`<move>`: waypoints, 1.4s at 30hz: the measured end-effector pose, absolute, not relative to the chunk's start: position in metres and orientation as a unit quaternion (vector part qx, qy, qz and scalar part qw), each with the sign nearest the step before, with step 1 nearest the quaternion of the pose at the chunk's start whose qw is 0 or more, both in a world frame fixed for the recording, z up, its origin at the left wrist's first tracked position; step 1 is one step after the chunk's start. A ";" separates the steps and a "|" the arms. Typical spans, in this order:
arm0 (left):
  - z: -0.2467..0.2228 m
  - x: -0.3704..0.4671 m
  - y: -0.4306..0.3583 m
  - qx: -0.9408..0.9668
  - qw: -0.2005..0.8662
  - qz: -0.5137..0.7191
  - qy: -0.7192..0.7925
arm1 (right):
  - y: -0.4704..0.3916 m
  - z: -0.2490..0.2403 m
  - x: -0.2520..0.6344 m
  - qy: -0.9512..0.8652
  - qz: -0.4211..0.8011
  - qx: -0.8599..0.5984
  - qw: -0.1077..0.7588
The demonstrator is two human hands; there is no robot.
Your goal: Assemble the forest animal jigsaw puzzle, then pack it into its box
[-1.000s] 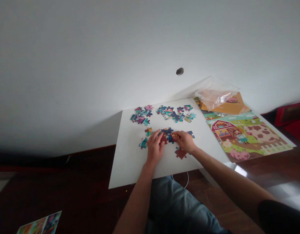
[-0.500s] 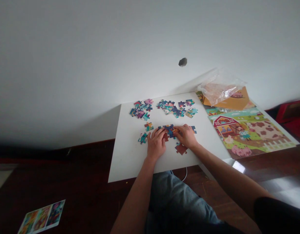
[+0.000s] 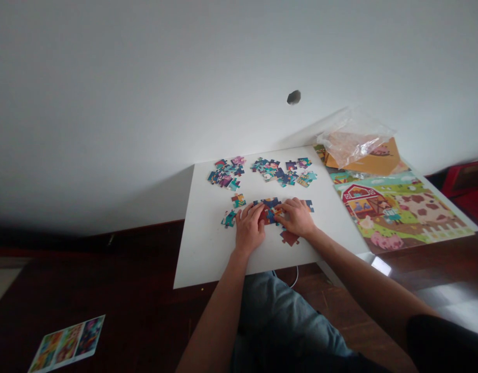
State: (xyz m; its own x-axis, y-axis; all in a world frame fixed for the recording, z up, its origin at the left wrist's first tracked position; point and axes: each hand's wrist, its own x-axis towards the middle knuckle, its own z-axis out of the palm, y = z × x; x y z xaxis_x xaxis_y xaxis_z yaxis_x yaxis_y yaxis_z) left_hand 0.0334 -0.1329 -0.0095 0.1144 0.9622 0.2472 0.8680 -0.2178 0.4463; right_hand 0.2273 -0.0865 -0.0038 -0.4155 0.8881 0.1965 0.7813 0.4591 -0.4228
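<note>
Fingers [image 3: 251, 211] of the left hand [image 3: 249, 229] and right hand [image 3: 298, 216] press flat, uncurled, on the joined puzzle pieces [image 3: 270, 211] mid-board, grasping nothing. Since half a second ago both hands have barely shifted. Loose pieces [image 3: 224, 175] lie farther back on the white board [image 3: 208, 248].

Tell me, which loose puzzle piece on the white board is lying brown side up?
The brown piece just below the right hand, nearest the person. All the other loose pieces show colourful printed faces; this one shows only plain reddish-brown.

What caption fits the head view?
Both hands, left and right, press joined puzzle pieces on a white board, loose piles behind.
</note>
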 end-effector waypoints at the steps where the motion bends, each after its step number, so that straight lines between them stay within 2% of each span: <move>1: -0.010 0.033 -0.133 0.740 0.095 0.248 0.618 | -0.087 -0.003 0.227 -0.835 0.133 -0.496 0.199; 10: -0.008 0.034 -0.133 0.736 0.098 0.246 0.623 | -0.089 -0.001 0.227 -0.852 0.127 -0.471 0.191; 14: -0.008 0.034 -0.133 0.736 0.097 0.247 0.622 | -0.087 -0.006 0.231 -0.833 0.193 -0.460 0.241; 18: -0.009 0.034 -0.133 0.735 0.095 0.248 0.624 | -0.088 -0.009 0.235 -0.781 0.262 -0.461 0.330; 21: -0.008 0.034 -0.133 0.736 0.095 0.249 0.622 | -0.089 -0.007 0.236 -0.764 0.255 -0.462 0.372; 32: -0.009 0.034 -0.132 0.736 0.097 0.248 0.623 | -0.088 -0.011 0.237 -0.722 0.231 -0.491 0.429; 35: -0.009 0.034 -0.132 0.736 0.098 0.246 0.623 | -0.084 -0.018 0.236 -0.724 0.239 -0.494 0.419; 42: -0.010 0.033 -0.132 0.737 0.099 0.244 0.623 | -0.082 -0.022 0.230 -0.791 0.154 -0.502 0.315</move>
State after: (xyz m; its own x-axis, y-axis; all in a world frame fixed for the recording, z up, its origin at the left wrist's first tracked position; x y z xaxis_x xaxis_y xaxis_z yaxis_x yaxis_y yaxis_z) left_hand 0.0331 -0.1320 -0.0096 0.1046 0.9661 0.2360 0.8695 -0.2040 0.4499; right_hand 0.2298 -0.0821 -0.0215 -0.2973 0.8905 0.3445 0.6969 0.4490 -0.5593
